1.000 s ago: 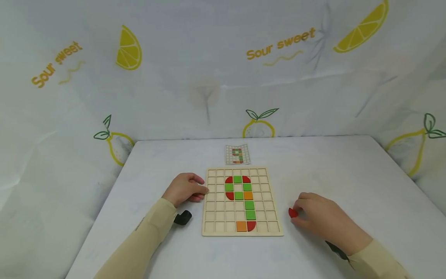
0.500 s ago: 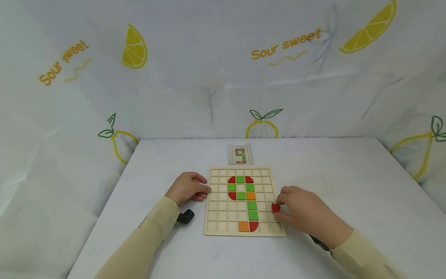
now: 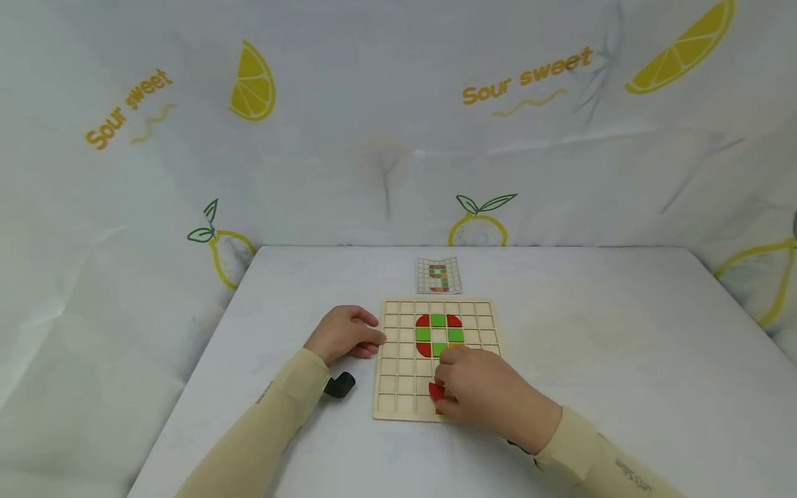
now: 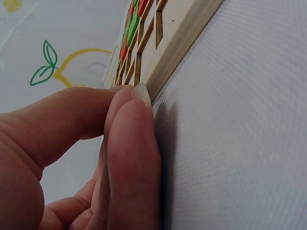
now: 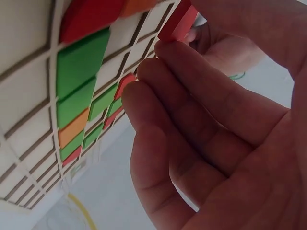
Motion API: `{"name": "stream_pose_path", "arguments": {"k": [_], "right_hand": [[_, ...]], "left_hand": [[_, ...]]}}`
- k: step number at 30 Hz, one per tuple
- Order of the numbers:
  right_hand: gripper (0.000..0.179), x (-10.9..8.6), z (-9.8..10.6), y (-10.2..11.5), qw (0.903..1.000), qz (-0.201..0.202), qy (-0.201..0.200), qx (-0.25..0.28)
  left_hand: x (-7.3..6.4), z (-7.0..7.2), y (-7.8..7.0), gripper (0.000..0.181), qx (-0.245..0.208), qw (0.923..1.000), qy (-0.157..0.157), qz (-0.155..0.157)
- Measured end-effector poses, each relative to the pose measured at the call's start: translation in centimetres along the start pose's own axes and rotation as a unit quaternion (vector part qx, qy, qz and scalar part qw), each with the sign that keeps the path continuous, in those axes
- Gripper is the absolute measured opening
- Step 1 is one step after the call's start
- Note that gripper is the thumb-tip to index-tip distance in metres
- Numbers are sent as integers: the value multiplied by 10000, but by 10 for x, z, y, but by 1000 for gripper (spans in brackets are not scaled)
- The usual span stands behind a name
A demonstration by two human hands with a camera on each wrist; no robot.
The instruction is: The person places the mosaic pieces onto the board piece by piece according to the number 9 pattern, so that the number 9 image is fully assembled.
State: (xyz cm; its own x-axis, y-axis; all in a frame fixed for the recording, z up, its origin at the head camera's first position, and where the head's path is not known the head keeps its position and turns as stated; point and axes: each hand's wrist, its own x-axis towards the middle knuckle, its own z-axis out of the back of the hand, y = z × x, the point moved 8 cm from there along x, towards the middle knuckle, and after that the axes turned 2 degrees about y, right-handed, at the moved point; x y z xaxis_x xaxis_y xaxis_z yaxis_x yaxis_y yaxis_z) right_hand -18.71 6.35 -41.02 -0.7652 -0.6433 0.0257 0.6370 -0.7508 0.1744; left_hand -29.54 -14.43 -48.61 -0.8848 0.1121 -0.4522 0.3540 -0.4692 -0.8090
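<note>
A pale wooden grid board (image 3: 397, 366) lies on the table, with red, green and orange tiles set in some cells. Over its lower part, my right hand (image 3: 498, 395) pinches a red quarter-round tile (image 3: 436, 391) between thumb and fingers. The right wrist view shows this red tile (image 5: 178, 21) tilted just off the grid, with green tiles (image 5: 79, 72) seated beyond. My left hand (image 3: 344, 335), loosely bent, rests its fingertips against the board's left edge. Lower tiles on the board are mostly hidden behind the right hand in the head view.
Behind the board lies a small card (image 3: 438, 277) printed with a coloured 9-shaped grid pattern. A black object (image 3: 339, 384) sits by the left wrist. White cloth with lemon prints (image 3: 478, 228) stands along the table's back.
My right hand has carried the red tile leftward from the table beside the board to above the board's lower cells. The left hand keeps its place at the edge. The head view shifted slightly.
</note>
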Motion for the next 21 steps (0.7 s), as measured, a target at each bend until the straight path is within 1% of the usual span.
{"name": "stream_pose_path", "arguments": {"k": [2,5,7,13,21], "right_hand": [[21,3,-3,5,10000,49,71,21],[19,6,-8,9,9997,7,243,57],[19,6,-10,11,9996,11,285,67],[22,8,-11,16,9997,145,204,47],[22,9,-15,17,9996,175,208,52]], "left_hand": [[0,0,-1,37,-1,10000,3,-18],[-1,0,-2,36,-22,10000,1,-28],[-1,-1,-2,36,-32,10000,1,-27],[-3,-1,-2,35,-94,10000,-1,-20],[-2,0,-2,34,-126,9999,-15,-5]]}}
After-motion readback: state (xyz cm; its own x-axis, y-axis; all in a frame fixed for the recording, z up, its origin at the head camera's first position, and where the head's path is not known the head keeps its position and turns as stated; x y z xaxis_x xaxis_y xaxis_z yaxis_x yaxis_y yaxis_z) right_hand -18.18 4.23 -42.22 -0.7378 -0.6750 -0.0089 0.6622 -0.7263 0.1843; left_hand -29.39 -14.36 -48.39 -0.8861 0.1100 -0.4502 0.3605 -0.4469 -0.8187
